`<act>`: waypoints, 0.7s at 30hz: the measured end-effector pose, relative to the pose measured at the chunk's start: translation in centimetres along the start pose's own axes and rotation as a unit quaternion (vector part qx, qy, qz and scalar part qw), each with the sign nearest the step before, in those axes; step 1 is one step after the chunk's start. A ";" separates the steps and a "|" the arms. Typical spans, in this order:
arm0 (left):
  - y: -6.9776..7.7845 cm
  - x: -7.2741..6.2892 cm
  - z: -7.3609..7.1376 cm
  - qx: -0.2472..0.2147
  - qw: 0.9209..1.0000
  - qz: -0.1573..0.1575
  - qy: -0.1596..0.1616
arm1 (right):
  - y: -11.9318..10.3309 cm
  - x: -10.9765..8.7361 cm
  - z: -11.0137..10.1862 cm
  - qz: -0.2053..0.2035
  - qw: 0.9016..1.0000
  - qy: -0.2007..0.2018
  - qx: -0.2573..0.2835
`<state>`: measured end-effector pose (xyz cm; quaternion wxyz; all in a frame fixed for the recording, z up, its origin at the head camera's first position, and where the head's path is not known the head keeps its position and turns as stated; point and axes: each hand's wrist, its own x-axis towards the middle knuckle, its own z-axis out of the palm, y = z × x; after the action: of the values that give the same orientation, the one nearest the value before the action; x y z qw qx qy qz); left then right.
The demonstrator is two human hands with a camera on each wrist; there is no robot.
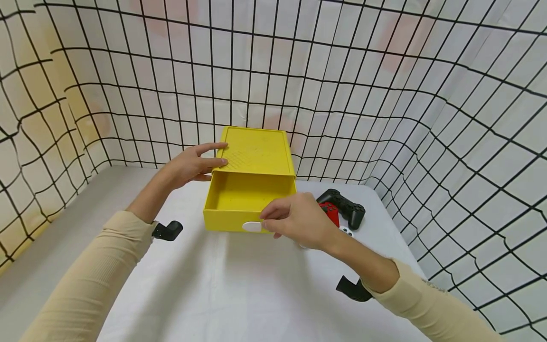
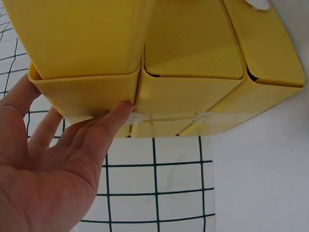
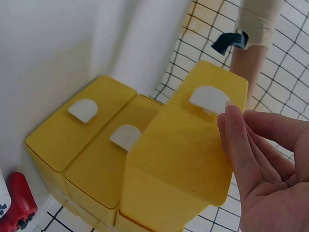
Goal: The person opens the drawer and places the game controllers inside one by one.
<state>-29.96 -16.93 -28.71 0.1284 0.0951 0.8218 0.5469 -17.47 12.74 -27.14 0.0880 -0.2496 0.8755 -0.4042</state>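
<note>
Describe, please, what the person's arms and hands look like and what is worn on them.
The left sleeve and right sleeve are both beige and end before the wrist; the left one shows fine ribbing. A short, curved black piece sticks out at the left sleeve's end, and a similar one at the right. The left hand and right hand wear no gloves.

Drawer (image 1: 226, 220): lay open to reach from above.
Drawer's right: black controller (image 1: 342, 207) and red controller (image 1: 331, 212) obstructed passage.
Back: black grid (image 1: 232, 32) barred the way.
</note>
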 end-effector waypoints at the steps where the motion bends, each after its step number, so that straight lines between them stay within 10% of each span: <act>1: 0.0 0.0 0.0 0.000 1.000 0.000 0.000 | -0.2 0.0 -0.2 0.003 1.000 0.003 -0.001; 21: 0.3 -0.1 0.0 -0.001 1.000 -0.005 -0.001 | 2.6 1.6 -5.5 0.049 0.993 0.094 -0.057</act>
<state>-29.86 -16.87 -28.46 0.1317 0.0915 0.8214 0.5473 -21.72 17.02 -25.43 0.0107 -0.1722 0.9128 -0.3701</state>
